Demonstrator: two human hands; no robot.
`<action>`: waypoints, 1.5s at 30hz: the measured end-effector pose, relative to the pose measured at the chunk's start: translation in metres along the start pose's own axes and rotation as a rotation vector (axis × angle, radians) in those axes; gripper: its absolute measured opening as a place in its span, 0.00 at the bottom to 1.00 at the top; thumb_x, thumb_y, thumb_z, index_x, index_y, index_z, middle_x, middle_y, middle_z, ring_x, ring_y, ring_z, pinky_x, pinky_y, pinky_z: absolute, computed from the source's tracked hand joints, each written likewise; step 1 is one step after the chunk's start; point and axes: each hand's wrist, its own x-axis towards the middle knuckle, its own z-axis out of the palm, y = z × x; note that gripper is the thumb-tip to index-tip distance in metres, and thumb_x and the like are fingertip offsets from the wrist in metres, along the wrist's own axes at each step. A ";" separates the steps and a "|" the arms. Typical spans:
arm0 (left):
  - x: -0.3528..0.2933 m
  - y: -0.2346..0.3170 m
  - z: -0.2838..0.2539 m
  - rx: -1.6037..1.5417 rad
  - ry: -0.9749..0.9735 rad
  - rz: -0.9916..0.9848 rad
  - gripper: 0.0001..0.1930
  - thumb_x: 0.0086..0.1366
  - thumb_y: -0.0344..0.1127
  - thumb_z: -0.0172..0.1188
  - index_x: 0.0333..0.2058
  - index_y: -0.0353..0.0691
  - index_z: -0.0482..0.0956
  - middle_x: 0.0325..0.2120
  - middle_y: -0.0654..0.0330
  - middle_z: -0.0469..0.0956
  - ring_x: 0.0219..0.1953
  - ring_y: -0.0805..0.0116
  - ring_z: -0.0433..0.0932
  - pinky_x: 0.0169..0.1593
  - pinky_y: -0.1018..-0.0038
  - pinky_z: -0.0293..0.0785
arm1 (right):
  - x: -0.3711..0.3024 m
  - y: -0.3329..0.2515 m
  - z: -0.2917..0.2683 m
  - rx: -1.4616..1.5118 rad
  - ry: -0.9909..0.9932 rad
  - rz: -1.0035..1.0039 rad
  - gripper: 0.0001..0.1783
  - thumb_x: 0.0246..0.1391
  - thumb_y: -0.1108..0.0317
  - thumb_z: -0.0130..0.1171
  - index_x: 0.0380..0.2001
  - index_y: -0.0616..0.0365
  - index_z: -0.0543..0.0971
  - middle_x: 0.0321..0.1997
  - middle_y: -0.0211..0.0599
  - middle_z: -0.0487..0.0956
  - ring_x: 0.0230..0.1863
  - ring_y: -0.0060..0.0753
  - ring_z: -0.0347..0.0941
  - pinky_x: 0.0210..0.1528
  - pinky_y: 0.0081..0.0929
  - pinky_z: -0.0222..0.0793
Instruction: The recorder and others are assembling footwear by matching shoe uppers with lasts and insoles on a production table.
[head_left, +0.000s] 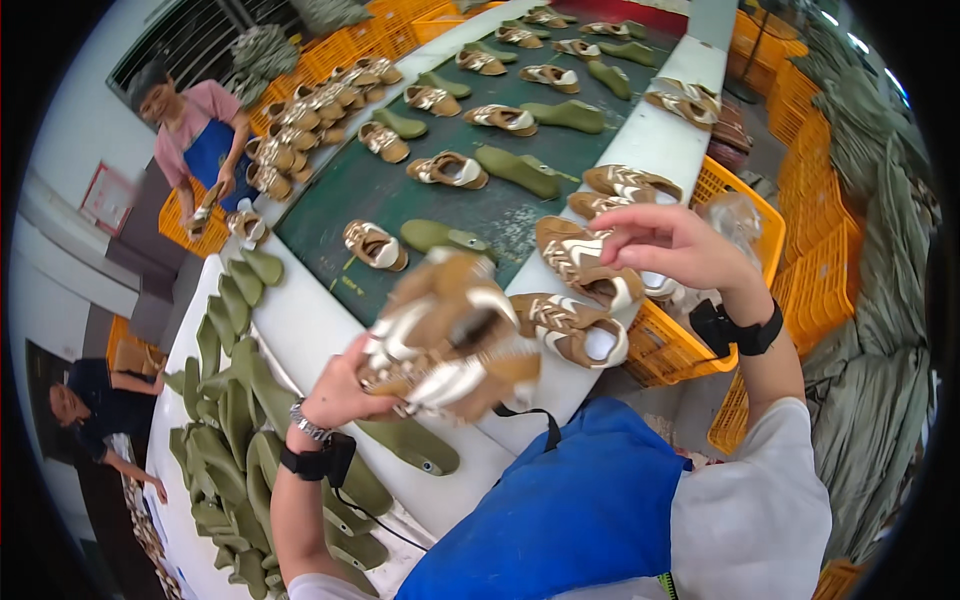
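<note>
My left hand (pixel 345 390) is closed on brown-and-white sneakers (pixel 480 385), blurred by motion; they look like two held together. My right hand (pixel 675 245) is raised over the right ledge with its fingers loosely bent and apart, nothing between them. Just below and left of it lies a brown sneaker (pixel 570 250) with white stripes. Another sneaker (pixel 575 330) rests on the ledge nearer to me, beside the held ones. Beneath my left forearm, a green shoe last (pixel 415 447) lies on the white table.
Sneakers and green lasts ride on a dark green conveyor belt (pixel 340 215). Many lasts (pixel 215 470) are heaped at the left. A yellow crate (pixel 665 350) stands right of the ledge. One co-worker (pixel 200 140) holds a shoe at the far left; another person (pixel 100 410) is nearer.
</note>
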 end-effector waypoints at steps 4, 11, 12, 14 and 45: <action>0.055 0.013 0.045 0.071 -0.508 -0.017 0.43 0.39 0.31 0.71 0.57 0.39 0.60 0.45 0.61 0.73 0.46 0.74 0.71 0.52 0.75 0.68 | -0.072 0.078 -0.020 -0.475 -0.029 0.219 0.28 0.46 0.65 0.60 0.53 0.53 0.69 0.38 0.39 0.77 0.35 0.26 0.74 0.40 0.22 0.70; 0.116 -0.029 0.087 0.619 -0.528 0.130 0.43 0.36 0.35 0.70 0.55 0.47 0.62 0.35 0.53 0.77 0.40 0.55 0.75 0.47 0.66 0.69 | -0.105 0.218 0.062 -0.878 0.042 0.165 0.32 0.41 0.57 0.64 0.51 0.41 0.65 0.57 0.53 0.58 0.46 0.52 0.70 0.42 0.40 0.71; 0.114 -0.026 0.089 0.710 -0.479 0.147 0.41 0.36 0.35 0.70 0.54 0.50 0.63 0.35 0.55 0.76 0.42 0.54 0.74 0.49 0.63 0.67 | -0.099 0.227 0.062 -0.875 0.067 0.169 0.29 0.42 0.57 0.64 0.49 0.43 0.66 0.55 0.52 0.60 0.44 0.52 0.71 0.40 0.41 0.71; 0.112 -0.025 0.092 0.818 -0.382 0.254 0.38 0.36 0.35 0.69 0.51 0.53 0.66 0.38 0.57 0.75 0.45 0.56 0.72 0.52 0.60 0.64 | -0.093 0.234 0.059 -0.881 0.112 0.181 0.24 0.43 0.58 0.63 0.44 0.45 0.67 0.51 0.50 0.62 0.41 0.50 0.72 0.36 0.41 0.72; 0.016 -0.094 0.215 -0.360 0.276 -0.560 0.37 0.63 0.47 0.50 0.64 0.50 0.38 0.52 0.57 0.65 0.45 0.69 0.67 0.42 0.66 0.72 | -0.012 0.231 -0.042 -1.038 0.330 0.412 0.21 0.40 0.70 0.55 0.43 0.57 0.70 0.41 0.50 0.73 0.40 0.50 0.72 0.38 0.41 0.71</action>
